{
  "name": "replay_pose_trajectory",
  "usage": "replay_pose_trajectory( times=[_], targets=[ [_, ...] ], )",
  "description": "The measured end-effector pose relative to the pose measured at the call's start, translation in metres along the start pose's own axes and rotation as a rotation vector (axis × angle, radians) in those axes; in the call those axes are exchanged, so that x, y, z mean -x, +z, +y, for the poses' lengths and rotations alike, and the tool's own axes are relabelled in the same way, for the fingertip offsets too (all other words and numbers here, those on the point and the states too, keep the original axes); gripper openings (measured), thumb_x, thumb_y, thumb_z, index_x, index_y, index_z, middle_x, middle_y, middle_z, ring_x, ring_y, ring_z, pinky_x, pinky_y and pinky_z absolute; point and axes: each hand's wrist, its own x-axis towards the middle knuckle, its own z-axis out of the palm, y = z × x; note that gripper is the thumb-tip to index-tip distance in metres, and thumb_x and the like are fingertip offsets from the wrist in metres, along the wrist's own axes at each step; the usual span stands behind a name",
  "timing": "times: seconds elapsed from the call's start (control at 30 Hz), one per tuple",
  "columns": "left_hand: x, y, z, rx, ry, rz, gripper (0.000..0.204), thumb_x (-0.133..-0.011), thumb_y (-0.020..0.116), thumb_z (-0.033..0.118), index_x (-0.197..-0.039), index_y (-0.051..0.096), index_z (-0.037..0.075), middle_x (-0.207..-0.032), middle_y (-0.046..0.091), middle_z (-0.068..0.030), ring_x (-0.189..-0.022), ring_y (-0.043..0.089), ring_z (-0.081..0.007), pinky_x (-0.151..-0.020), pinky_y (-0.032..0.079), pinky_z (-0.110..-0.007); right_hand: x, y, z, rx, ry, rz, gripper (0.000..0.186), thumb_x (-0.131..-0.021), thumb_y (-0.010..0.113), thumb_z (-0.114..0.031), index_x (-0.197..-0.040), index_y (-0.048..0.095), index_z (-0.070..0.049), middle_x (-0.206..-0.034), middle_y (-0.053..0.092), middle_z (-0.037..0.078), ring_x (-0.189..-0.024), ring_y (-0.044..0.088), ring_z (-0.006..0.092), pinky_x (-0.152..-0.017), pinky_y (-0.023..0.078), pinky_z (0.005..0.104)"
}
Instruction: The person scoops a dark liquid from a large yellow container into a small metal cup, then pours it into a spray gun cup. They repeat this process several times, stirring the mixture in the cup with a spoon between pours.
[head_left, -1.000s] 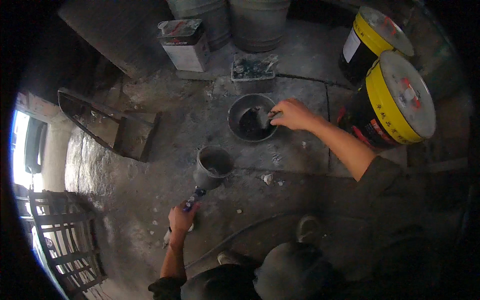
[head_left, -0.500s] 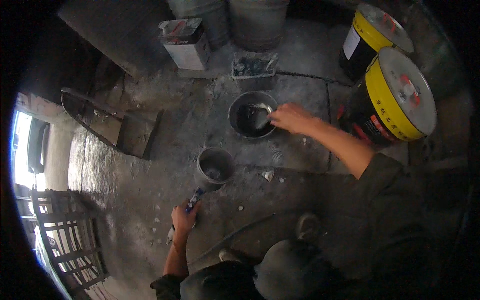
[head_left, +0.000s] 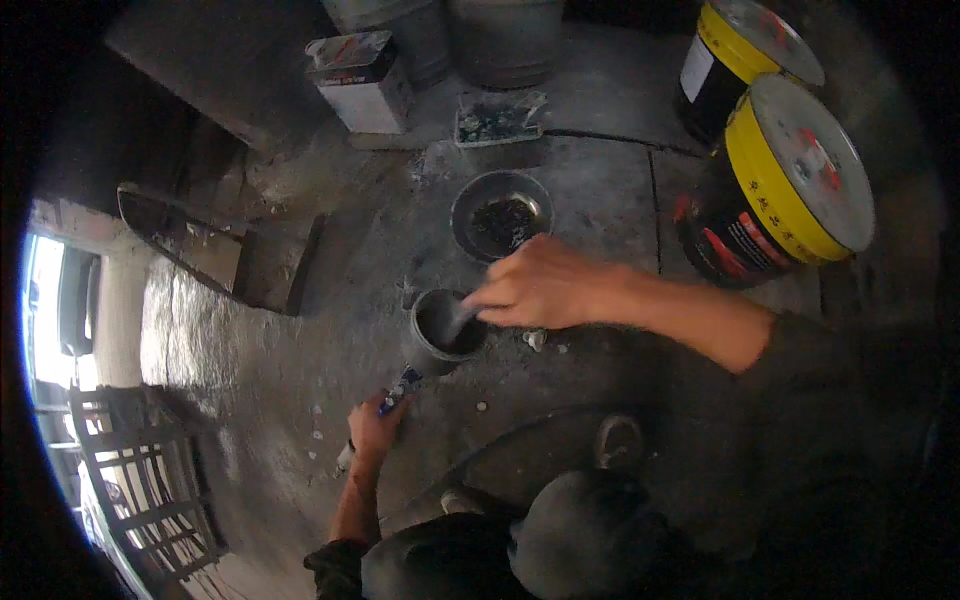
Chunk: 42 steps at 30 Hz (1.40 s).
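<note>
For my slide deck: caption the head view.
Left grip on a handled cup, right grip holding a blurred tool at its mouth, bowl beyond.

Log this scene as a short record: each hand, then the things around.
Left hand: grips the round grey cup with a blue handle by that handle
Right hand: holds a blurred grey tool, its end at the cup's mouth
Beyond hands: round dark-grey bowl with dark contents
Behind bowl: smeared rectangular tray
Right side: black cylindrical drum with yellow band, a similar drum behind it
Tool contact with cup: cannot tell
</note>
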Motion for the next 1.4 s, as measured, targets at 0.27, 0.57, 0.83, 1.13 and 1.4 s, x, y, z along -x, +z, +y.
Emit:
replay_pose_trajectory(
  times=[0.27, 0.57, 0.83, 1.13, 1.4],
  targets=[
    [0.0, -0.002, -0.011, -0.143, -0.046, -0.031, 0.041, -0.084, 0.069, 0.044, -0.088, 0.066, 0.004, -0.078, 0.066, -0.0234, -0.078, 0.062, -0.0461, -0.067, 0.048, -0.05, -0.045, 0.011, 0.01, -0.118, 0.097, -0.399, 0.023, -0.08, 0.063, -0.033, -0.079, 0.07, -0.011, -0.084, 0.071, 0.015, -0.076, 0.068, 0.0368, -0.067, 0.053, 0.0491],
    [0.002, 0.0, -0.007, -0.046, 0.001, 0.009, 0.045, -0.084, 0.068, 0.046, -0.095, 0.068, 0.002, -0.079, 0.065, -0.026, -0.08, 0.063, -0.0463, -0.071, 0.048, -0.05, -0.046, 0.018, 0.001, 0.536, -0.578, -0.029, 0.01, -0.075, 0.062, -0.017, -0.073, 0.064, -0.007, -0.077, 0.063, 0.012, -0.072, 0.068, 0.0297, -0.058, 0.054, 0.0378],
    [-0.007, -0.005, 0.0, -0.163, -0.089, -0.038, 0.044, -0.084, 0.068, 0.047, -0.096, 0.069, 0.005, -0.079, 0.066, -0.0244, -0.08, 0.063, -0.0444, -0.07, 0.049, -0.05, -0.041, -0.024, -0.026, 0.428, -0.186, -0.234, 0.016, -0.072, 0.063, -0.02, -0.078, 0.071, -0.008, -0.072, 0.068, 0.017, -0.067, 0.069, 0.0325, -0.059, 0.053, 0.0449],
    [-0.005, 0.007, -0.028, -0.091, -0.226, -0.07, 0.044, -0.085, 0.067, 0.049, -0.095, 0.07, 0.006, -0.079, 0.067, -0.0217, -0.081, 0.064, -0.0433, -0.072, 0.049, -0.049, -0.009, -0.035, 0.084, 0.421, 0.335, -0.206, 0.025, -0.086, 0.062, -0.029, -0.1, 0.073, -0.012, -0.083, 0.07, 0.015, -0.083, 0.067, 0.0362, -0.073, 0.053, 0.0473],
    [-0.001, 0.011, -0.039, -0.049, -0.159, -0.005, 0.042, -0.083, 0.069, 0.047, -0.088, 0.069, 0.006, -0.076, 0.066, -0.0216, -0.079, 0.063, -0.0438, -0.07, 0.048, -0.048, 0.02, 0.028, 0.126, 0.341, 0.485, -0.055, 0.03, -0.091, 0.061, -0.033, -0.114, 0.069, -0.015, -0.09, 0.07, 0.015, -0.084, 0.067, 0.0356, -0.076, 0.052, 0.0466]
  ],
)
